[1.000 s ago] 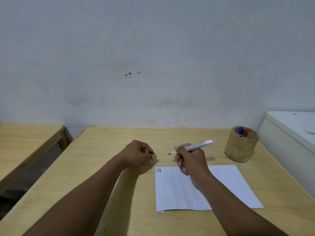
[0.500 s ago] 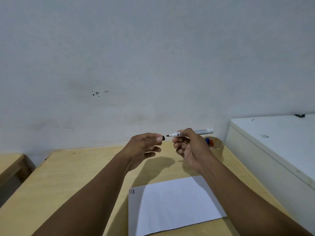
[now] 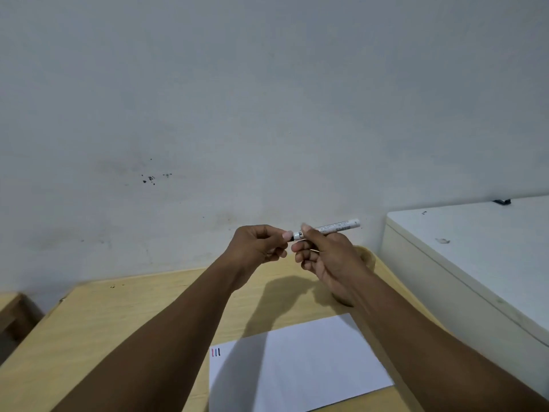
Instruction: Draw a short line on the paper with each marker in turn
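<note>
A pale grey-white wall [image 3: 267,99] fills the upper two thirds of the frame, plain but scuffed, with a small cluster of dark specks [image 3: 150,179] at centre left and fainter smudges lower down. A light wooden bench [image 3: 98,322] spans the bottom, its far edge meeting the wall. At the far lower left sits the corner of a second wooden table [image 3: 10,304]. A white cabinet [image 3: 475,248] occupies the right side, its flat top slightly marked.
</note>
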{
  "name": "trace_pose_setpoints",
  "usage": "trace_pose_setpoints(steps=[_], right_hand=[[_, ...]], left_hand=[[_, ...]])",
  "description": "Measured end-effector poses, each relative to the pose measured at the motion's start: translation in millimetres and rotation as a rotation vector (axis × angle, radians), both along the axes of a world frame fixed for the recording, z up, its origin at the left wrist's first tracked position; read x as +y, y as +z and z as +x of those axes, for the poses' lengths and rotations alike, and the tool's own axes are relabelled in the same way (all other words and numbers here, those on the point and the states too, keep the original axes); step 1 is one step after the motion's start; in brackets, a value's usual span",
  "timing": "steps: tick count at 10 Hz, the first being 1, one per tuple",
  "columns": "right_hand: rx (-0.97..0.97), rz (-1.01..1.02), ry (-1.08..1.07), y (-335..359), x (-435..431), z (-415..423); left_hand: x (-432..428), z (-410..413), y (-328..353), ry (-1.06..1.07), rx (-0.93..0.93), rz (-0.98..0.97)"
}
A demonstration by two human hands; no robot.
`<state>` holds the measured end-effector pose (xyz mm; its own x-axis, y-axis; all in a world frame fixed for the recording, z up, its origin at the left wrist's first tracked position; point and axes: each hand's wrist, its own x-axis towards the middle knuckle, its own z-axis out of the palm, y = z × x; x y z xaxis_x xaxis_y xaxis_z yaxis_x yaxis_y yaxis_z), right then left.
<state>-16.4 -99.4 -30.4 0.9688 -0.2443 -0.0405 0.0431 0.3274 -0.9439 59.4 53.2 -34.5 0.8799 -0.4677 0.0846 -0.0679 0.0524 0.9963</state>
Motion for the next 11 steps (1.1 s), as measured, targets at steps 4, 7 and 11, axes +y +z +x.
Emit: trace_pose_setpoints(steps=[4,7,11], right_hand=[[0.063,-0.724,-0.283,26.5,-83.5,-14.6],[0.083,-1.093,-0.252,-3.1,-95.4,-11.3],[0.067,-1.058,-0.388,-12.8,-103.6,-8.1]], left_hand=[[-37.9,19.5,40.0,0.141,-0.321,0.224],[-89.6,10.1,31.3,0.072,-0.511,0.448],[-83.0,6.5,33.7,0.027,-0.524,0.695]])
